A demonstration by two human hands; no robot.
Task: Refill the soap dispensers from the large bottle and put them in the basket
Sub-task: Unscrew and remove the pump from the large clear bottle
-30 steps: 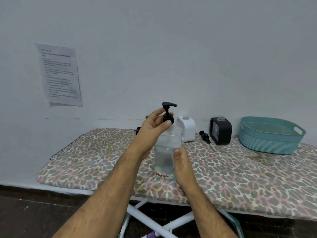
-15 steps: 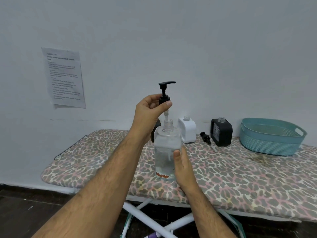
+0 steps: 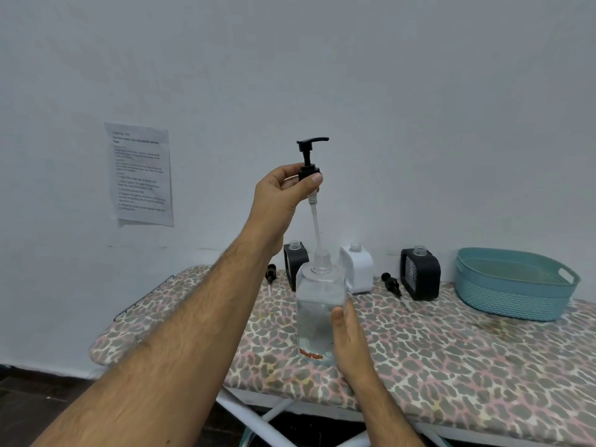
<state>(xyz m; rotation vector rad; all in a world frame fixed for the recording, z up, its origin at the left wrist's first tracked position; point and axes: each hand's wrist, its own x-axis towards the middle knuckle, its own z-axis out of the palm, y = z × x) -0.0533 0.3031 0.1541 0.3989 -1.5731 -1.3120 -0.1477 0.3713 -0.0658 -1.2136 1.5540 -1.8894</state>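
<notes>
The large clear bottle [image 3: 317, 304] stands upright on the ironing board, its neck uncapped. My right hand [image 3: 350, 337] grips its lower right side. My left hand [image 3: 283, 196] pinches the collar of the black pump head [image 3: 310, 156], raised well above the bottle; the pump's clear tube [image 3: 316, 227] still reaches down into the neck. Behind stand three small dispensers without pumps: a black one [image 3: 292, 262] partly hidden by my arm, a white one [image 3: 357, 272] and another black one [image 3: 420, 275]. The teal basket [image 3: 512, 291] sits at the far right.
Two loose black pumps lie on the leopard-print ironing board [image 3: 451, 356]: one [image 3: 270, 274] at the left, one [image 3: 392, 283] between the white and right black dispensers. A printed sheet [image 3: 140, 175] hangs on the wall behind. Dark floor lies below the board's left end.
My left hand has lifted the pump head up out of the large bottle, drawing most of the tube clear. My right hand kept holding the bottle in place.
</notes>
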